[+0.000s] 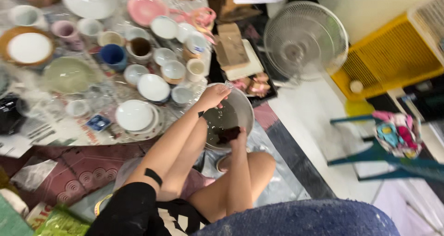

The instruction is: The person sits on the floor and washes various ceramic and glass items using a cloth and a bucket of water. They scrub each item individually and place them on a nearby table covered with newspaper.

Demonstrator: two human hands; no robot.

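Viewpoint: you look down from head height at a person seated on the floor, knees drawn up, with a round metal basin (240, 111) just in front of the knees.

Left hand: your left hand (213, 95) rests on the far-left rim of the basin, fingers curled over the edge and closed on something small and clear at the rim; what it is cannot be told.

Right hand: your right hand (238, 135) reaches into the basin from the near side, fingers closed around a dark red cloth (227, 134) pressed to the wet inner wall.

Key relation: the cloth lies low in the basin, on its near side, under the right hand; the left hand sits across the bowl from it, up on the rim. The right hand is the nearer one. The cloth is bunched, with no clear long axis.

Surroundings: to the left of the basin, a plastic sheet on the floor carries many ceramic pieces: white bowls (153, 87), cups, a blue cup (113, 55), a pink plate (147, 8). A standing fan (305, 41) is beyond the basin to the right, with a yellow crate (393, 55) further right.
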